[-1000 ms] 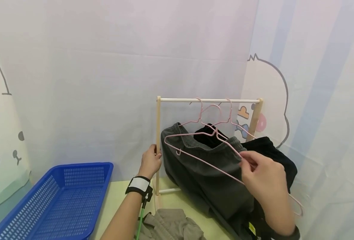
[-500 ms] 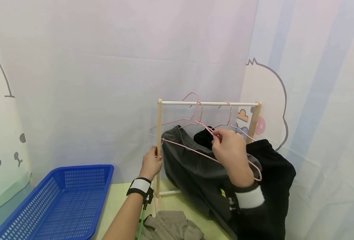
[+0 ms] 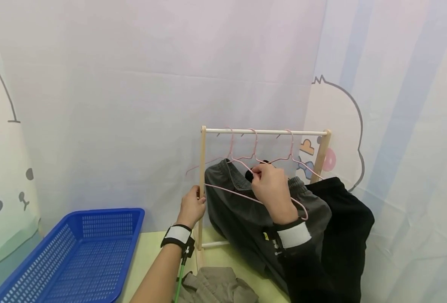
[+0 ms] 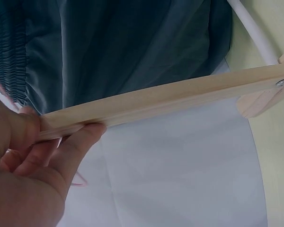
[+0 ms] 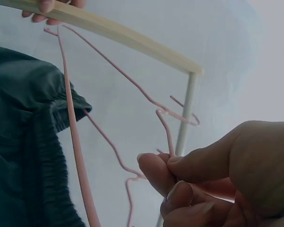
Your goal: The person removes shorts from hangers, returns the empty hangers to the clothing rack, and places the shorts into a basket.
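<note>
In the head view my left hand (image 3: 191,208) grips the left wooden post (image 3: 202,164) of a small clothes rack. The left wrist view has thumb and fingers on either side of that post (image 4: 170,94). My right hand (image 3: 271,189) pinches a bare pink clothes hanger (image 3: 232,193) by its sloping shoulder. The hook of this hanger is at the white top rail (image 3: 272,132), left of two other hangers. Grey trousers (image 3: 231,219) hang from the middle one, black trousers (image 3: 346,214) from the right one. The right hand and forearm cover part of the grey trousers.
A blue plastic basket (image 3: 134,242) stands at the left on the pale yellow-green table (image 3: 147,254). At the front a crumpled beige garment (image 3: 221,286) lies below the rack. A printed curtain (image 3: 113,147) closes off the back and sides.
My right hand has carried the bare hanger leftward to the rack, its hook first rising above the rail, then lowering to it. The left hand stays on the post.
</note>
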Motion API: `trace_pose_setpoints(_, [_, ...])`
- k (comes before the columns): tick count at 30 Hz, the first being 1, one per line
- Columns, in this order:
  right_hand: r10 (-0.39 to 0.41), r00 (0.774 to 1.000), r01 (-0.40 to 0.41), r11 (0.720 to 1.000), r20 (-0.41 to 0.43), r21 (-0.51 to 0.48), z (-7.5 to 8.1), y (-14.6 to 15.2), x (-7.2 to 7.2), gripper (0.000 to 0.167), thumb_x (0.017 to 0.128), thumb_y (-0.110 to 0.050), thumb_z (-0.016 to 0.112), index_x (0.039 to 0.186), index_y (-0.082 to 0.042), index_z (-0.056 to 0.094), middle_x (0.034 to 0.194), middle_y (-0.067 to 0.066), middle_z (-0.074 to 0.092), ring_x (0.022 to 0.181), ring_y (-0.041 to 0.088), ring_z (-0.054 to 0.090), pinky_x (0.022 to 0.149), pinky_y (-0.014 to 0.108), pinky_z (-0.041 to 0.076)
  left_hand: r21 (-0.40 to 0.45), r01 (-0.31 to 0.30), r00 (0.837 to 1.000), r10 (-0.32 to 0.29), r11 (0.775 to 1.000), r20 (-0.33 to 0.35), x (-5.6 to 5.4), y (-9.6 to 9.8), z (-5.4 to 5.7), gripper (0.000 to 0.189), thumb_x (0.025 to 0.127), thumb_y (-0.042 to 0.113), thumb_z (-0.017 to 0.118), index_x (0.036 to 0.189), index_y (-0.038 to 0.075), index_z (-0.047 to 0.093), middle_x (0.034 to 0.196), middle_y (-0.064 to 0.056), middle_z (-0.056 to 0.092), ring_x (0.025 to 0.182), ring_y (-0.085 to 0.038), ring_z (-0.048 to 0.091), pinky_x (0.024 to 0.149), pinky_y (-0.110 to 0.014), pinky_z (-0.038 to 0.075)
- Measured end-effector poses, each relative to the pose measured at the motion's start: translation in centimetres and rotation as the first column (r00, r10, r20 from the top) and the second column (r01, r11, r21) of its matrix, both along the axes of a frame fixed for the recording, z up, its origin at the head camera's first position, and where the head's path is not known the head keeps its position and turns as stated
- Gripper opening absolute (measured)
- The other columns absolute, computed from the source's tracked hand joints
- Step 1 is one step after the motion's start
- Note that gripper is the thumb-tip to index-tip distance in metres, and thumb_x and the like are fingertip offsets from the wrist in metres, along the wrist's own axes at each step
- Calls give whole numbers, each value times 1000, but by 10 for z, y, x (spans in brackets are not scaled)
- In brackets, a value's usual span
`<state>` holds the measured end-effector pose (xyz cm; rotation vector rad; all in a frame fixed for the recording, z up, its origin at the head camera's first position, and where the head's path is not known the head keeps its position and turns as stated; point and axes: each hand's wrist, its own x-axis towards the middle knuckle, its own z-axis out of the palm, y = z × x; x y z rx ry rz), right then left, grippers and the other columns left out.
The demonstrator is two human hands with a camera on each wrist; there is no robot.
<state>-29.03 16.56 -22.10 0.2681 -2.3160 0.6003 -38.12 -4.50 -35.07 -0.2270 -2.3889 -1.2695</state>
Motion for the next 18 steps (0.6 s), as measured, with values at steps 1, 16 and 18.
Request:
trace_pose_setpoints(1, [0, 1000, 0, 1000, -1, -2, -2, 0, -1, 18, 97, -7, 64, 106, -1, 80, 92, 12, 77, 75, 29, 70, 72, 48, 55, -2, -3, 1000, 3, 1000, 0, 0, 0, 0, 25, 101, 3, 61, 126, 1, 59, 115, -19, 69, 110, -36, 67, 86, -48, 57])
trace_pose_setpoints(16, [13, 1000, -13, 1000, 21, -10, -15, 2, -5, 25, 93, -4, 61, 111, -6, 79, 91, 10, 77, 72, 24, 67, 61, 39, 51, 8, -19, 1000, 19, 1000, -11, -1, 0, 0, 24, 99, 3, 64, 123, 1, 60, 112, -20, 70, 107, -37, 67, 88, -50, 56])
trace_pose_setpoints(18, [11, 1000, -11, 1000, 26, -8, -15, 3, -5, 28, 92, -3, 60, 113, -8, 78, 91, 9, 76, 71, 23, 65, 60, 36, 48, 8, -18, 1000, 18, 1000, -14, -2, 0, 0, 25, 99, 2, 64, 123, 0, 60, 112, -20, 69, 106, -37, 68, 89, -50, 56])
